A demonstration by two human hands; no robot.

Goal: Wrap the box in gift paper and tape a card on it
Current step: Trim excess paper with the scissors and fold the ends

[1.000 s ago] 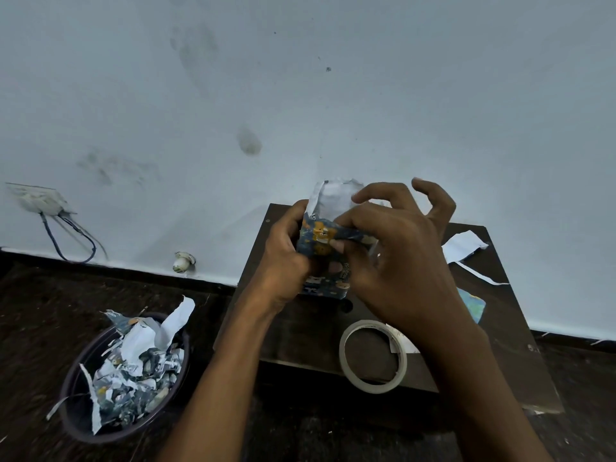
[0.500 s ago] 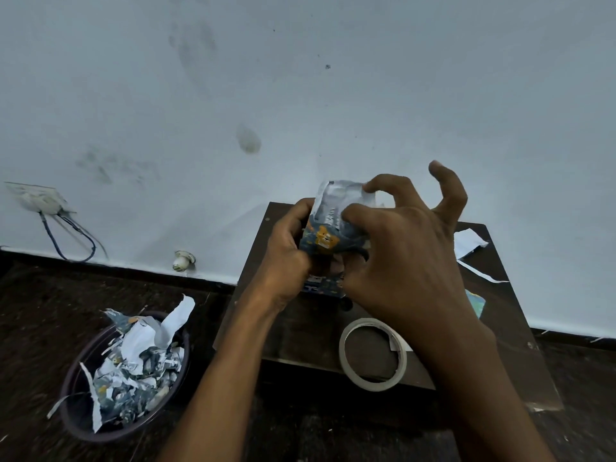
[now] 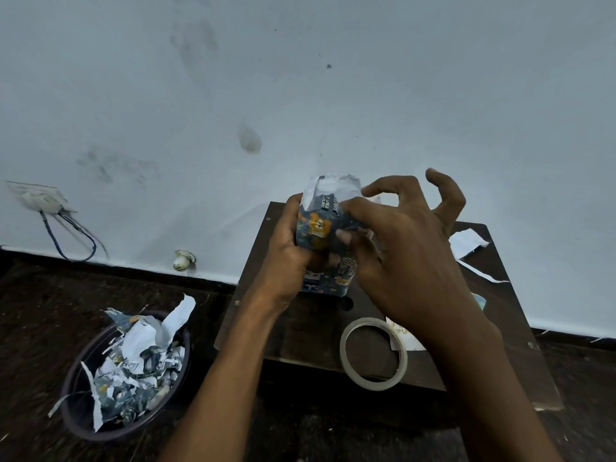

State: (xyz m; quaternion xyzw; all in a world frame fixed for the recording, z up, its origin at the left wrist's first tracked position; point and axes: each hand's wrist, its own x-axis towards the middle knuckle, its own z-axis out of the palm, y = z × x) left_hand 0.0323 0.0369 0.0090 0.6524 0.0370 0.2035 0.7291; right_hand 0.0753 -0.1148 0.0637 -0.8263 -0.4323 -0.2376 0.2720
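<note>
Paper (image 3: 320,225) on the box was pinched by the right hand (image 3: 405,258) while the left hand (image 3: 286,258) gripped it; the crumpled fold risked tearing

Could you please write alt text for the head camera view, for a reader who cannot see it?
Two hands fold blue animal-print gift paper around a small box held upright above a dark board: the left hand grips its side, the right hand pinches the paper. A tape roll lies on the board; a bin of paper scraps stands left.
</note>
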